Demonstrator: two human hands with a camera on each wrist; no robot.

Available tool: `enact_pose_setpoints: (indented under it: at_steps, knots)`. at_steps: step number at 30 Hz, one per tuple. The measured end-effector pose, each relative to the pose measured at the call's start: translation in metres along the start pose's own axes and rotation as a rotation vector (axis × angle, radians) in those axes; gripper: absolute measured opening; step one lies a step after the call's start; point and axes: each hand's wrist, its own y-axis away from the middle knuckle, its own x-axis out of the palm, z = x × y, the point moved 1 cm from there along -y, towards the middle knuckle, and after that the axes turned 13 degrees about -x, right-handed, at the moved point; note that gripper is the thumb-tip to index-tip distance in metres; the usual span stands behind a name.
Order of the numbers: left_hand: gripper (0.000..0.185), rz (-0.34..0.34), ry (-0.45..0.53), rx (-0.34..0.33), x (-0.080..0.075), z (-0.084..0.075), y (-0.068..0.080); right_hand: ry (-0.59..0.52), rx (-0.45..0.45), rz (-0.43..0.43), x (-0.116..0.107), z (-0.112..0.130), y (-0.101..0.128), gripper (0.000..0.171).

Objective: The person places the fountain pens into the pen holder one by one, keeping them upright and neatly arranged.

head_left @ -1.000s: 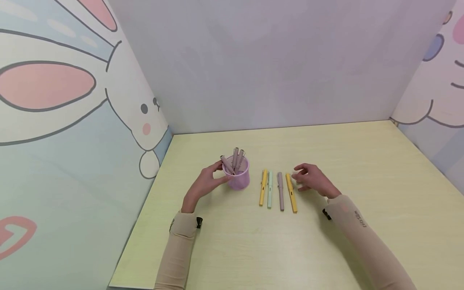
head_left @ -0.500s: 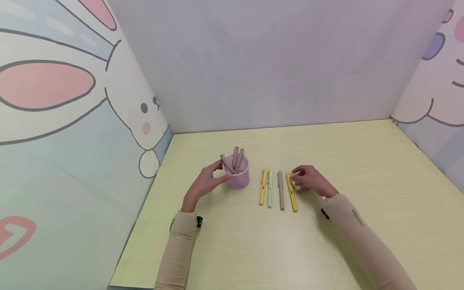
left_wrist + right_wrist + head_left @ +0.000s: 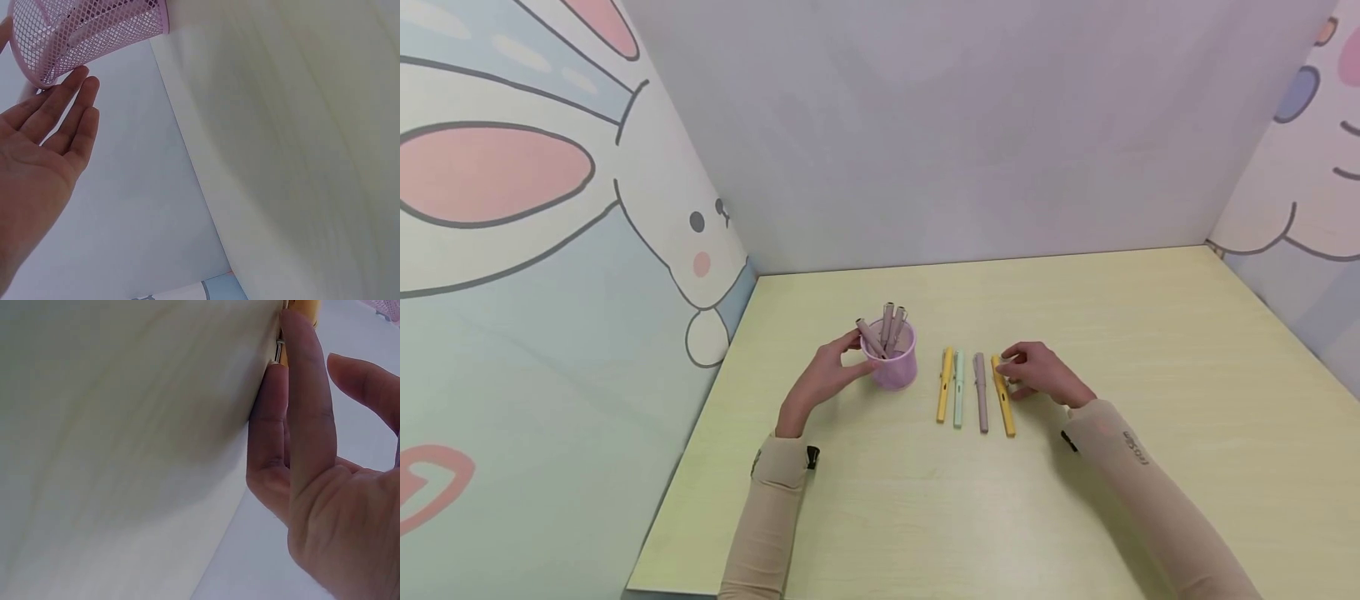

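Observation:
A pink mesh pen holder [image 3: 897, 373] stands upright on the table with several greyish-purple pens [image 3: 889, 321] leaning in it. My left hand [image 3: 826, 375] holds it from the left, thumb on the near side and fingers round the far side; in the left wrist view the fingers [image 3: 78, 119] lie along the mesh. To the right, side by side, lie a yellow pen [image 3: 945, 387], a mint-green pen [image 3: 958, 392], a purple pen [image 3: 981, 396] and another yellow pen [image 3: 1004, 400]. My right hand [image 3: 1041, 371] touches that last pen's upper end; its thumb [image 3: 362, 381] stands apart from the pen.
The pale wooden table [image 3: 1150, 350] meets a grey back wall [image 3: 970, 133]. A wall with a cartoon rabbit [image 3: 677, 242] runs along the left edge, and another printed wall [image 3: 1285, 192] stands at the right.
My right hand has moved slightly left, so its fingers now reach the top of the rightmost yellow pen. My left hand and the pen holder have stayed in place.

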Motion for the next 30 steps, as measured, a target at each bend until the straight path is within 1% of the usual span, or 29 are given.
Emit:
enact_pose_setpoints:
  at_steps: [13, 20, 25, 30]
  knots:
    - [0.074, 0.003, -0.006, -0.009, -0.0007, -0.0023, 0.0011, 0.088, 0.022, -0.007, 0.0036, -0.001, -0.0058, 0.048]
    - [0.076, 0.007, 0.0, 0.006, -0.0006, -0.0017, 0.0014, 0.184, 0.044, -0.021, 0.0062, -0.001, -0.0089, 0.046]
    - [0.075, 0.008, 0.007, 0.009, -0.0002, -0.0016, 0.0013, 0.195, 0.063, -0.027, 0.008, 0.0017, -0.0086, 0.046]
    - [0.075, 0.005, 0.014, 0.007, -0.0005, -0.0008, 0.0013, 0.232, 0.077, -0.016, 0.0093, 0.0043, -0.0092, 0.046]
